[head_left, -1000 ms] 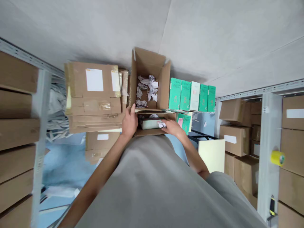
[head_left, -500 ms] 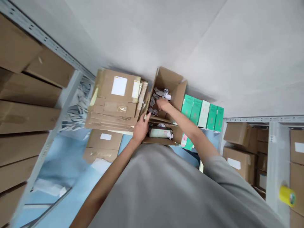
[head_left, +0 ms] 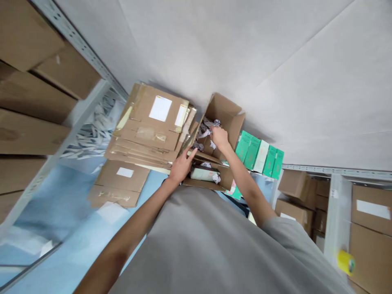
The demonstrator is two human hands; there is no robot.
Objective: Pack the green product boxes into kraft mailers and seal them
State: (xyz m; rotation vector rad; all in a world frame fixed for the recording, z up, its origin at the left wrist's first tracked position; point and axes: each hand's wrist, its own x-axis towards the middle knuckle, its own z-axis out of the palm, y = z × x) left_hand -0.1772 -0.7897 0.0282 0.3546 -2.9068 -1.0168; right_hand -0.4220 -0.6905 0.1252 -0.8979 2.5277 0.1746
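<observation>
An open cardboard box (head_left: 234, 130) stands against the wall with crumpled paper (head_left: 203, 132) inside. My right hand (head_left: 219, 136) reaches into it, fingers curled on a piece of the paper; the fingertips are partly hidden. My left hand (head_left: 180, 166) grips the near left corner of this box, thumb apart from the fingers. Directly in front of my body is a second open cardboard box (head_left: 226, 176). Inside it lies a pale green carton (head_left: 203, 174) with crumpled paper around it.
Flattened cardboard boxes (head_left: 143, 134) are stacked on the left, with another flattened box (head_left: 119, 183) lower down. Several green cartons (head_left: 252, 152) line up on the right. Shelving (head_left: 337, 216) with boxes flanks both sides; a yellow tape roll (head_left: 346, 262) hangs at right.
My right hand has lifted slightly and shifted right within the far box, moving crumpled paper. My left hand stays at the box corner. The camera view has tilted.
</observation>
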